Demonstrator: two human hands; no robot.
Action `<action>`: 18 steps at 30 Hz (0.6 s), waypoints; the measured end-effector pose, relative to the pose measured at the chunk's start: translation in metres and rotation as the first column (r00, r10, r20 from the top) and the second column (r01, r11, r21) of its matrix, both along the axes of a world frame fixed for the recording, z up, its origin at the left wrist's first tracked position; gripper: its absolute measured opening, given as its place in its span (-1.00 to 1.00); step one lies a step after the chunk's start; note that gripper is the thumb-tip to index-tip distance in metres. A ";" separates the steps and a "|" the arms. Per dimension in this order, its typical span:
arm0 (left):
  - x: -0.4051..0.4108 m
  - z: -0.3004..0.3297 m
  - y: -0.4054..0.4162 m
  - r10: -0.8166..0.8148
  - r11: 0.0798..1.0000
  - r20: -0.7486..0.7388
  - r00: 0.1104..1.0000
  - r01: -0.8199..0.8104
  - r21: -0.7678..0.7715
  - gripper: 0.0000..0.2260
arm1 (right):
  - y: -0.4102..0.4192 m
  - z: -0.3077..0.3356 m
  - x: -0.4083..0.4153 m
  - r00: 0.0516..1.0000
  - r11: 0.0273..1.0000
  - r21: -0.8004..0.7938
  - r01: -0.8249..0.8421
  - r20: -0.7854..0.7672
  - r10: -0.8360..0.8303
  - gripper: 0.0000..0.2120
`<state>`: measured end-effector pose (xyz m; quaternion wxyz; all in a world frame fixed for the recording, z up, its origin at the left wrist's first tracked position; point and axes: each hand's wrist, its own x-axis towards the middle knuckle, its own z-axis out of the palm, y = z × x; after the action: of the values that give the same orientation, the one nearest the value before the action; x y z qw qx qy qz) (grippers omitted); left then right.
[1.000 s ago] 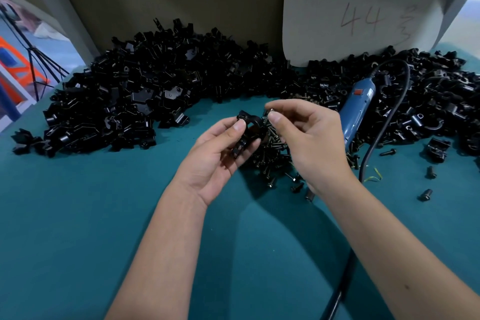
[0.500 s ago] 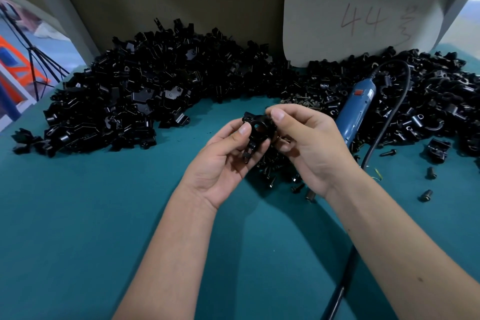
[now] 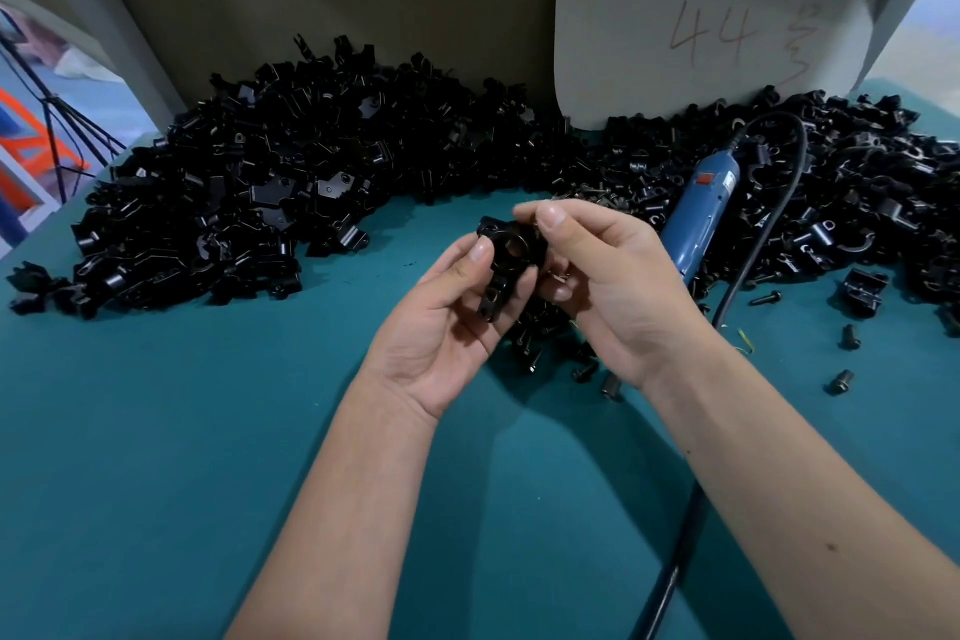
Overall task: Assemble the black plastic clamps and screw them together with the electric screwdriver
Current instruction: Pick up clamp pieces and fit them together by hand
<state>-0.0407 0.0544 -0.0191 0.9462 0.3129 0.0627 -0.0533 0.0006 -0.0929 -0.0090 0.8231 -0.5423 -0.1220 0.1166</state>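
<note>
Item: black plastic clamp (image 3: pixel 511 270), round hole facing up, being held above the teal table (image 3: pixel 182 431) at centre, between both hands.
Left hand (image 3: pixel 452 322): gripping the clamp from below and the left, thumb lying on its upper left edge, fingers curling beneath it.
Right hand (image 3: pixel 608 286): pinching the clamp's upper right edge between thumb and forefinger, remaining fingers curling in under the palm.
Electric screwdriver (image 3: pixel 701 218), blue body with red switch: lying untouched on the table just right of the right hand, tip hidden behind it, black cable (image 3: pixel 748 265) looping back over the parts and running down toward the near edge.
Loose clamp parts (image 3: pixel 270 187): heaping in a wide band across the back of the table, left to right.
Small black screws (image 3: pixel 540 343): lying piled directly under the hands, with a few strays (image 3: pixel 841 382) sitting apart at right.
White board (image 3: pixel 717 16) marked "44": leaning against the back wall behind the heap.
</note>
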 end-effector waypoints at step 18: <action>0.000 0.000 0.001 0.005 0.999 0.023 1.000 -0.005 0.034 -0.78 | -0.001 0.002 0.002 0.995 0.999 -0.046 0.008 0.103 -0.003 -0.94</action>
<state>-0.0403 0.0553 -0.0190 0.9416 0.3293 0.0535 -0.0463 0.0025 -0.0939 -0.0075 0.8032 -0.5669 -0.1599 0.0892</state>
